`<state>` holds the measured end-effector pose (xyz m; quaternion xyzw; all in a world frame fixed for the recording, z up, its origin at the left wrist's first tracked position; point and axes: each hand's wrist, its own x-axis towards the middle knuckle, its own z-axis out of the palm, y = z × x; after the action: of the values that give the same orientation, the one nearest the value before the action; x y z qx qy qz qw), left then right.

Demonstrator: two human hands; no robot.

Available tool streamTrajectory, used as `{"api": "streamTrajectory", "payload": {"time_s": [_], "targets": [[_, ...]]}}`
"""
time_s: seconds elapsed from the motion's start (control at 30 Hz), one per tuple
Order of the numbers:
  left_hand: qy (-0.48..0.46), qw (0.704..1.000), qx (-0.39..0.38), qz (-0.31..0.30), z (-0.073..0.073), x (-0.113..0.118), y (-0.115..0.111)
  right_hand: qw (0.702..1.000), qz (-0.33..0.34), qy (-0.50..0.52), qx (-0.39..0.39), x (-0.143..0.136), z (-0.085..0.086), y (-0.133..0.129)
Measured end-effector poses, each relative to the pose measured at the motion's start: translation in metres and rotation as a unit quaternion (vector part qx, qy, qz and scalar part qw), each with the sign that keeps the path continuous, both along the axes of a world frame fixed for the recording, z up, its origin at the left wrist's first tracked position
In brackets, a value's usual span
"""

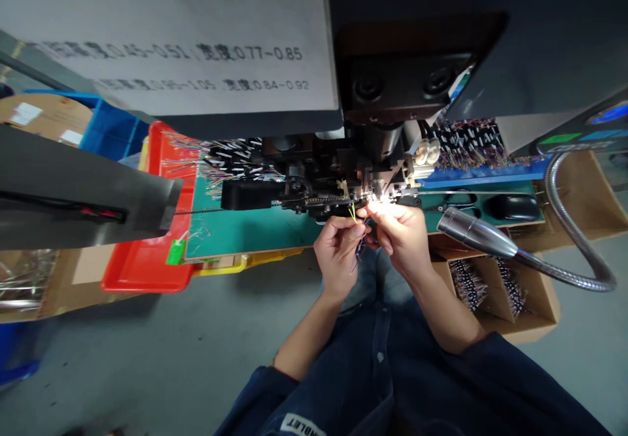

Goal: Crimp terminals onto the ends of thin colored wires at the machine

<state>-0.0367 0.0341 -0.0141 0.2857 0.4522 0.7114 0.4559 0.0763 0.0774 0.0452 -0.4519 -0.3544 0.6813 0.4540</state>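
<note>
My left hand (338, 250) is closed, pinching a small bundle of thin wires (360, 248). A couple of yellow wire ends (352, 212) stick up above its fingertips, and darker strands hang down between the hands. My right hand (402, 230) is closed too, its thumb and forefinger pinched at the brightly lit working point of the crimping machine (380, 142). Glare and the fingers hide the exact wire tip there. A strip of terminals (324, 199) runs in from the left toward that lit spot.
A red tray (142, 272) and bundles of wires (235, 158) lie left. At right are a flexible-neck lamp (475, 232), scissors (458, 199), a black computer mouse (515, 207) and a divided cardboard box (534, 325) of wires. The green tabletop (265, 230) ends just before my body.
</note>
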Motion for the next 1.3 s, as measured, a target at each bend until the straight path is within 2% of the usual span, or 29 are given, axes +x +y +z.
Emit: {"api": "streamTrajectory", "payload": {"time_s": [0.43, 0.53, 0.7, 0.83, 0.93, 1.07, 1.17, 1.3], "targets": [[-0.003, 1.000, -0.013, -0.015, -0.002, -0.001, -0.003, 1.000, -0.008, -0.018, 0.001, -0.001, -0.003, 0.000], [-0.033, 0.999, -0.026, -0.029, 0.004, 0.000, -0.003, 1.000, -0.006, -0.023, 0.012, -0.001, -0.001, -0.002], [-0.117, 0.988, -0.060, -0.079, 0.021, 0.003, -0.005, 0.999, -0.012, -0.034, 0.026, 0.001, 0.011, -0.008], [-0.131, 0.984, -0.061, -0.100, 0.026, 0.004, -0.007, 0.993, -0.006, -0.073, 0.090, 0.004, 0.010, -0.010], [-0.112, 0.987, -0.045, -0.105, 0.023, 0.005, -0.008, 0.981, 0.000, -0.112, 0.156, 0.008, 0.003, -0.010], [-0.106, 0.989, -0.047, -0.096, 0.019, 0.006, -0.008, 0.972, 0.002, -0.132, 0.193, 0.013, -0.003, -0.011], [-0.100, 0.990, -0.034, -0.093, 0.015, 0.008, -0.008, 0.973, 0.004, -0.132, 0.187, 0.013, -0.002, -0.011], [-0.083, 0.993, -0.025, -0.074, 0.013, 0.010, -0.006, 0.993, 0.007, -0.074, 0.097, 0.011, 0.000, -0.008]]}}
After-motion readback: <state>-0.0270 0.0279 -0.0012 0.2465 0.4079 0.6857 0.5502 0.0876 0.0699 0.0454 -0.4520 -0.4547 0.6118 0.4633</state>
